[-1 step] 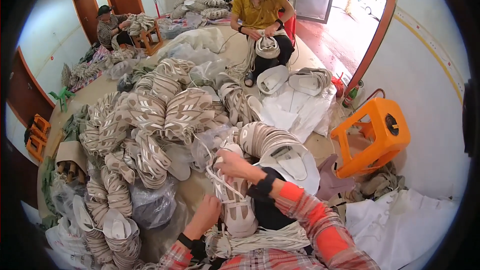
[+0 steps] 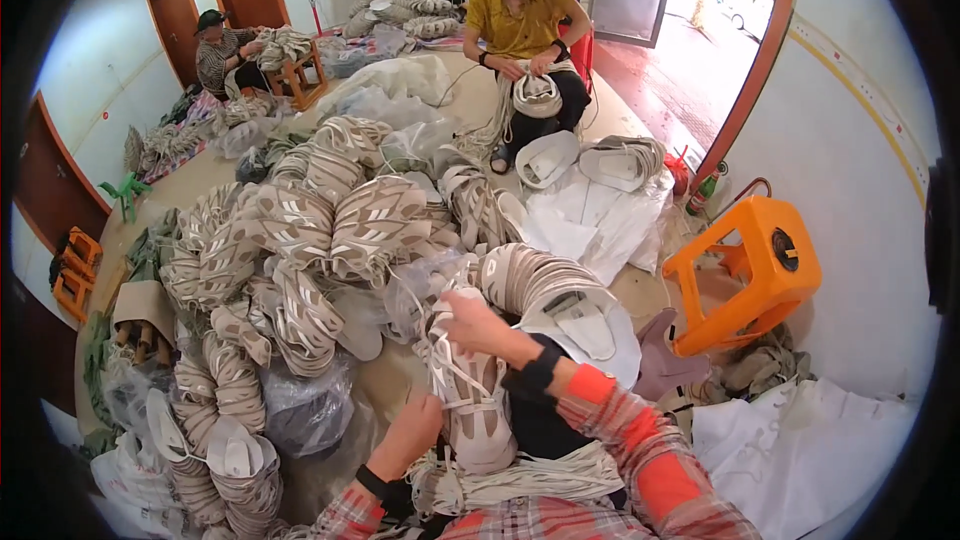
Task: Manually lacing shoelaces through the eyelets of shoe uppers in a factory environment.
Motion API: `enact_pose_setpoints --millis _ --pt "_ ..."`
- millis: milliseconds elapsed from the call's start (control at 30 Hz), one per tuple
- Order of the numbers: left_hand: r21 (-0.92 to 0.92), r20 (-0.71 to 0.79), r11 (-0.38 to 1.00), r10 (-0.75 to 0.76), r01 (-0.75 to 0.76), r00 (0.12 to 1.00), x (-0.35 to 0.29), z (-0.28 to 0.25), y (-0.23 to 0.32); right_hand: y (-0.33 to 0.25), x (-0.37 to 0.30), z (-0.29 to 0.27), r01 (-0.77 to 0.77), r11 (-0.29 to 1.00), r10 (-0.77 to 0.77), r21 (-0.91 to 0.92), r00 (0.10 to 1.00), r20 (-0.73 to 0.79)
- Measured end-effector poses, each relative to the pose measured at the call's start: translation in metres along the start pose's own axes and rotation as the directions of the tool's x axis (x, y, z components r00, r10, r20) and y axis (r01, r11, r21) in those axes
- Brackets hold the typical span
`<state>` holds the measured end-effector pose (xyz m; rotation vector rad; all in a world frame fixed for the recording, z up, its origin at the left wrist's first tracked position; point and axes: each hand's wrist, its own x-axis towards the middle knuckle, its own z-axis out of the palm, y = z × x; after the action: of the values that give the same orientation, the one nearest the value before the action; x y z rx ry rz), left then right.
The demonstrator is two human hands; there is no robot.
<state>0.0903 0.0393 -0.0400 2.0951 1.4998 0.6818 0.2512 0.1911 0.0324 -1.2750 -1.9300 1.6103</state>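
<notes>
A beige and grey shoe upper [image 2: 482,437] lies in front of me with its toe toward me, over my dark-clad leg. A pale shoelace [image 2: 462,406] crosses its middle. My left hand [image 2: 410,432] is closed beside the upper's left edge, fingertips pinching the end of this lace. At the upper's far end my right hand [image 2: 472,324] is closed, its fingers pinched on the lace by the eyelets; its fingertips are partly hidden. A bundle of loose pale laces [image 2: 560,480] lies across my lap.
Stacked shoe uppers [image 2: 290,225] heap up ahead and left; another curved stack [image 2: 530,275] lies beyond my right hand. An orange stool [image 2: 745,275] stands right, near white cloth [image 2: 800,450]. A co-worker in a yellow shirt [image 2: 530,20] sits ahead; other people sit farther back.
My right hand has shifted slightly to the right and up along the upper, and the lace loop beside it has drawn in closer. My left hand has barely moved.
</notes>
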Motion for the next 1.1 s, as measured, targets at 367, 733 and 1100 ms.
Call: enact_pose_setpoints --millis 367,733,1100 --pt "-0.799 0.173 0.521 -0.281 0.301 0.944 -0.031 -0.074 -0.018 0.003 -0.031 0.039 0.307 0.942 -0.254 -0.136 0.916 0.309" --pt "-0.71 0.279 0.51 -0.429 0.486 0.859 -0.123 -0.169 -0.037 -0.027 -0.032 0.044 0.008 0.984 -0.09 0.177 0.883 0.461" --pt "-0.359 0.225 0.524 -0.754 0.772 0.617 -0.292 -0.216 -0.104 0.065 -0.019 -0.014 -0.017 0.197 -0.11 0.98 0.993 0.039"
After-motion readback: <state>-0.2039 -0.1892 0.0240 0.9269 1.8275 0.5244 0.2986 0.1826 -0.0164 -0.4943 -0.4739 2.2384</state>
